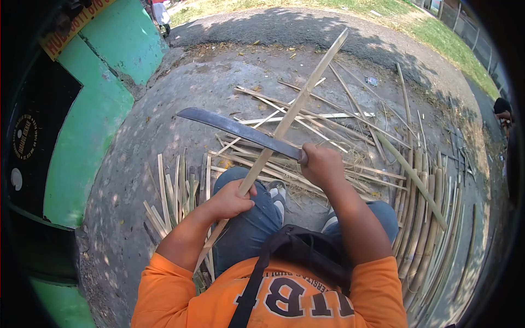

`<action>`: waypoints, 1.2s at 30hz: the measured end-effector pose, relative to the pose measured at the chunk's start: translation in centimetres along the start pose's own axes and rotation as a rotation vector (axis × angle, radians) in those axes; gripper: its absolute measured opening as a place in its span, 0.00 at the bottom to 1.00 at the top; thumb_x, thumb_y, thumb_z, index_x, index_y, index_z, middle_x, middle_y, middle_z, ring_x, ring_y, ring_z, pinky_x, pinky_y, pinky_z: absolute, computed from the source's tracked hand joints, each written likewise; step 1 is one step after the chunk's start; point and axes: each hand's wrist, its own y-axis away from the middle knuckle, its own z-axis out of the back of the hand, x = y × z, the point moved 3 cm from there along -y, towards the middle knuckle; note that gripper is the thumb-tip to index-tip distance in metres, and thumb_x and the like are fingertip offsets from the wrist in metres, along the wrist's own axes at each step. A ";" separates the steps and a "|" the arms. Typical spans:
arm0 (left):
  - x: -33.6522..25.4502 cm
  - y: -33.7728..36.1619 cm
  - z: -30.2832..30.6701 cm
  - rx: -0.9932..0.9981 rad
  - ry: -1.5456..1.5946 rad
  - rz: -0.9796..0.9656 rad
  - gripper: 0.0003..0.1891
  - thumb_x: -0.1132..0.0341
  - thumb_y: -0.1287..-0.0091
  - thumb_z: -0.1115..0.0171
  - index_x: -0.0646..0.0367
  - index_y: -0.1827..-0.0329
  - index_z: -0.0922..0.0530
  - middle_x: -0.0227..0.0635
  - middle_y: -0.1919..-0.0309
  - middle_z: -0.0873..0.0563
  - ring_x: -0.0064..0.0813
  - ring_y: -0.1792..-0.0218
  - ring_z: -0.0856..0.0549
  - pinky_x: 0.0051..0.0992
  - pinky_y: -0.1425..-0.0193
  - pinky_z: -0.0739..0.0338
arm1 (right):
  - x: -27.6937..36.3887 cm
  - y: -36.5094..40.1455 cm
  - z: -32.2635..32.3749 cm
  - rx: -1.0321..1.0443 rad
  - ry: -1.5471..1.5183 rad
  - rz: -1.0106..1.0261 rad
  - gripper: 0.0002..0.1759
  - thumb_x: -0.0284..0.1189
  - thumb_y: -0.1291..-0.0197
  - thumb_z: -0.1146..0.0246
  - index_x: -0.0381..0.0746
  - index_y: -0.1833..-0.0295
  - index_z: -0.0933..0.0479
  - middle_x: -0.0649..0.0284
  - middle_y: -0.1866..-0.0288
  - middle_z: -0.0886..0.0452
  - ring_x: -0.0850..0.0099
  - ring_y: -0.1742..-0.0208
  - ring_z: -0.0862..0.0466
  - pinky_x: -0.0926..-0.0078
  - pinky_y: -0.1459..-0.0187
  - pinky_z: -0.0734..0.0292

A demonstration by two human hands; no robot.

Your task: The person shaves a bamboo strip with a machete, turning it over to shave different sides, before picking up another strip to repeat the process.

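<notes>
My left hand (235, 200) is wrapped round the lower part of a long flat bamboo strip (298, 104), which slants up and away to the right. My right hand (322, 163) grips the handle of a long machete (235, 128). Its dark blade points left and crosses the strip a little above my left hand. Whether the blade's edge bites into the bamboo cannot be made out. The strip's lower end passes beneath my left forearm, beside my bent knee.
Loose bamboo strips (322, 116) lie scattered on the ground ahead. Split pieces (174, 186) are bundled at the left, and long poles (418, 218) lie at the right. A green wall (93, 142) stands at the left. Part of another person (502, 109) shows at the far right.
</notes>
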 end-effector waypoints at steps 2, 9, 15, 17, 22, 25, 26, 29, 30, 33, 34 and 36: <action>0.0 0.0 -0.1 -0.007 -0.018 0.005 0.13 0.74 0.39 0.29 0.57 0.55 0.23 0.19 0.74 0.25 0.14 0.72 0.26 0.22 0.66 0.31 | 0.8 0.1 0.1 0.001 -0.036 0.038 0.05 0.32 0.43 0.34 0.44 0.64 0.20 0.54 0.73 0.15 0.50 0.70 0.13 0.50 0.67 0.19; 0.0 0.1 -0.3 -0.012 -0.051 -0.013 0.12 0.74 0.39 0.30 0.57 0.55 0.24 0.19 0.74 0.26 0.14 0.72 0.27 0.23 0.68 0.32 | -0.7 -0.5 -0.1 0.028 0.014 -0.062 0.05 0.33 0.42 0.34 0.45 0.64 0.19 0.55 0.73 0.15 0.50 0.69 0.13 0.50 0.66 0.18; 0.1 -0.2 -0.3 0.021 -0.103 0.002 0.12 0.74 0.39 0.31 0.57 0.55 0.24 0.19 0.74 0.26 0.14 0.72 0.27 0.23 0.68 0.31 | -2.4 -0.8 2.0 0.048 0.043 -0.200 0.05 0.34 0.40 0.34 0.46 0.63 0.19 0.53 0.71 0.14 0.49 0.66 0.12 0.48 0.63 0.19; -0.2 -0.2 -0.4 0.021 -0.111 -0.018 0.12 0.74 0.39 0.31 0.57 0.55 0.23 0.19 0.74 0.26 0.14 0.72 0.27 0.23 0.67 0.31 | -1.8 -0.5 1.9 0.023 0.003 -0.147 0.04 0.34 0.40 0.34 0.46 0.64 0.19 0.54 0.71 0.14 0.50 0.67 0.12 0.48 0.63 0.19; -0.3 0.1 -0.6 -0.001 -0.140 -0.037 0.12 0.73 0.39 0.31 0.57 0.55 0.23 0.20 0.74 0.26 0.14 0.72 0.27 0.23 0.67 0.31 | -0.2 -0.2 1.5 0.105 0.027 -0.063 0.05 0.34 0.40 0.35 0.46 0.65 0.19 0.53 0.72 0.14 0.49 0.67 0.12 0.48 0.64 0.19; 0.2 0.2 -0.5 -0.006 -0.116 -0.032 0.11 0.74 0.38 0.31 0.57 0.56 0.23 0.20 0.74 0.26 0.14 0.72 0.27 0.22 0.66 0.31 | -2.8 -0.9 1.4 0.021 0.009 -0.176 0.05 0.34 0.39 0.35 0.46 0.64 0.19 0.53 0.71 0.14 0.48 0.65 0.12 0.47 0.64 0.19; 0.3 0.1 -0.4 -0.003 -0.106 -0.027 0.11 0.74 0.38 0.31 0.57 0.56 0.23 0.20 0.74 0.26 0.14 0.72 0.27 0.22 0.66 0.31 | -3.8 -1.1 1.3 -0.031 -0.015 -0.206 0.05 0.34 0.39 0.34 0.45 0.63 0.20 0.52 0.70 0.14 0.47 0.65 0.13 0.45 0.63 0.19; -0.2 0.3 -0.4 0.005 -0.098 -0.002 0.11 0.74 0.38 0.31 0.57 0.56 0.23 0.20 0.74 0.26 0.15 0.72 0.27 0.23 0.66 0.31 | -3.8 -1.0 1.7 -0.038 -0.001 -0.177 0.06 0.34 0.39 0.34 0.44 0.62 0.20 0.51 0.69 0.14 0.46 0.64 0.13 0.45 0.62 0.20; -0.3 0.2 -0.4 0.007 -0.099 0.008 0.11 0.74 0.38 0.31 0.57 0.56 0.23 0.20 0.74 0.25 0.15 0.71 0.27 0.23 0.66 0.31 | -3.4 -0.8 1.8 -0.042 -0.008 -0.168 0.06 0.34 0.39 0.34 0.44 0.62 0.21 0.51 0.69 0.14 0.46 0.64 0.13 0.45 0.62 0.19; -0.3 0.2 -0.4 0.011 -0.088 -0.014 0.11 0.74 0.38 0.31 0.57 0.56 0.23 0.20 0.73 0.25 0.15 0.71 0.26 0.23 0.65 0.30 | -2.3 -0.6 1.5 -0.004 -0.017 -0.160 0.06 0.34 0.39 0.34 0.44 0.62 0.21 0.52 0.70 0.14 0.46 0.64 0.13 0.45 0.62 0.19; -0.3 0.2 -0.5 0.005 -0.104 -0.016 0.11 0.74 0.38 0.31 0.57 0.56 0.23 0.21 0.73 0.25 0.15 0.71 0.26 0.23 0.65 0.30 | -1.6 -0.5 1.5 0.003 -0.005 -0.135 0.06 0.35 0.39 0.35 0.44 0.63 0.21 0.53 0.71 0.14 0.46 0.65 0.13 0.46 0.63 0.18; -0.7 0.2 -0.7 -0.008 -0.139 -0.023 0.11 0.74 0.39 0.31 0.57 0.57 0.23 0.21 0.73 0.25 0.15 0.71 0.26 0.24 0.65 0.30 | 0.0 -0.1 1.3 0.029 0.008 -0.056 0.07 0.35 0.39 0.35 0.44 0.63 0.21 0.52 0.71 0.14 0.47 0.66 0.13 0.46 0.63 0.18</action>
